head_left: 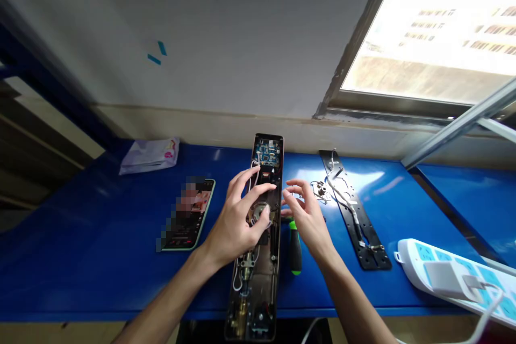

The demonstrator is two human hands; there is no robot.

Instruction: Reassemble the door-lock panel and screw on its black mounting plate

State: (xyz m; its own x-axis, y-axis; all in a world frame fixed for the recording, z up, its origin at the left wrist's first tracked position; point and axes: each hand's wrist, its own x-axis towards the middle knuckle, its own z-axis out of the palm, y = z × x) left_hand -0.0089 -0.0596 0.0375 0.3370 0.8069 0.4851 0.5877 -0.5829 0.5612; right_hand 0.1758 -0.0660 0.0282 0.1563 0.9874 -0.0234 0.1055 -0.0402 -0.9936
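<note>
Here, an opened lock housing (258, 290) lies lengthwise in the middle of the blue surface (80, 258), its near end reaching the front edge and its far end near the wall. A blue circuit board (269, 153) sits at that far end, with white wires running down inside.

The left hand (237, 220) rests on the middle of the housing, open with its fingers spread. Its thumb lies by a round metal part and it grips nothing.

The right hand (308, 215) hovers just beside the housing's right edge. Its fingers are loosely curled and it holds nothing that can be made out. A screwdriver (295, 255) with a green-and-black handle lies on the surface under this hand, parallel to the housing.

Further right, a long black plate (365, 236) with holes lies at a slant, a white cable across it and small metal parts (320, 189) near its far end. A white power strip (419, 263) sits at the right edge. To the left lie a phone (189, 220) and, near the wall, a pale pouch (150, 155).
</note>
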